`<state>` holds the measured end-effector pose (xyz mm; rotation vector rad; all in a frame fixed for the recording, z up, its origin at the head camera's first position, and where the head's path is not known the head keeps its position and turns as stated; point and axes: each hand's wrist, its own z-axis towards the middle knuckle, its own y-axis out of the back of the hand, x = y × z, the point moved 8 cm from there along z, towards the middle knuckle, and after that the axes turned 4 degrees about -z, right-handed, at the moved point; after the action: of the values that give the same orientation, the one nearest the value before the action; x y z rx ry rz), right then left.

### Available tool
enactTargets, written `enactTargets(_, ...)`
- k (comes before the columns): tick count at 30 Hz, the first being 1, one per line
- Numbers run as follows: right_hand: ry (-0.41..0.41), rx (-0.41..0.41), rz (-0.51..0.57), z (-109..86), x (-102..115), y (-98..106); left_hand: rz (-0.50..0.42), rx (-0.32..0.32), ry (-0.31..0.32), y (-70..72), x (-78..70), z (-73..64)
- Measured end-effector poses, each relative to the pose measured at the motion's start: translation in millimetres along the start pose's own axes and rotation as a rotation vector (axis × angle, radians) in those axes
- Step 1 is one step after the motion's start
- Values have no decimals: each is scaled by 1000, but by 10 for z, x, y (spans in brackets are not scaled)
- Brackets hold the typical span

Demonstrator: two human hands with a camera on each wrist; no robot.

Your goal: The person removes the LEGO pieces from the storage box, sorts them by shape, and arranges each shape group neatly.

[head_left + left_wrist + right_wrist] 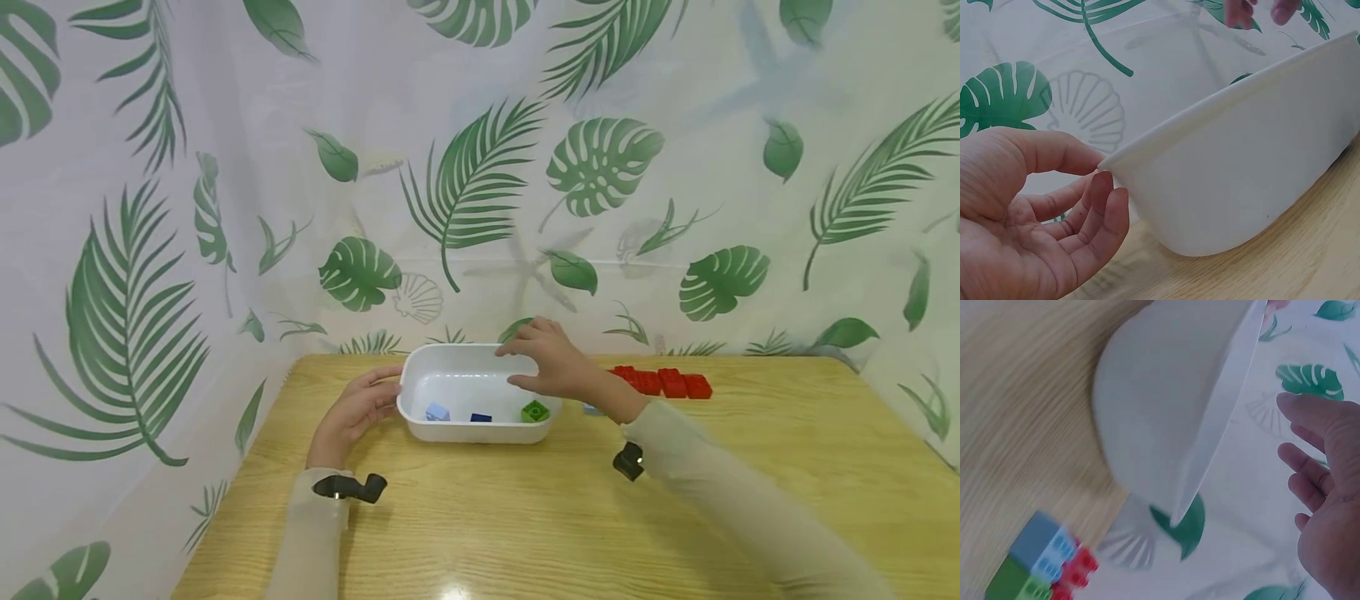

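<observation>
A white plastic basin (pixel 472 432) stands on the table, holding a light blue block (pixel 437 412), a dark blue block (pixel 481 418) and a green studded block (pixel 535 412). At its left end my left hand (pixel 360 410) pinches the rim; the left wrist view shows the fingertips (pixel 1102 182) on the rim's corner. Above the basin's right side hovers my right hand (pixel 553 363), fingers loosely bent and apart, nothing between them. From the right wrist, that hand (pixel 1332 481) appears higher than the basin's rim.
Several red toy blocks (pixel 672 382) lie in a row right of the basin, partly behind the right forearm. Near them is another light blue block (pixel 591 409), and a green block (pixel 1010 578) shows in the right wrist view. A leaf-patterned curtain (pixel 480 167) hangs behind the wooden table (pixel 480 508).
</observation>
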<state>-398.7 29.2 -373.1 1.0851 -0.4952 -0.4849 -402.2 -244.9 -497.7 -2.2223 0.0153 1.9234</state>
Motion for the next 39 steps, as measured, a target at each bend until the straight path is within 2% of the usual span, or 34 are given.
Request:
enactTargets(9,11,109,39,355,336,-280,-29,-15,22,-14,19,44)
enactTargets(16,49,186,57,527,514,-488,-53,3,23,-22,36,74)
enactTargets(27,64,322,29,647,589,-850,-53,16,34,5,36,73)
enactTargets(32,66,387,-16,682,609,-1008,-60,21,36,11,20,55)
enactTargets(39,41,417,-37,749,620,-1104,-43,12,33,31,-2,23)
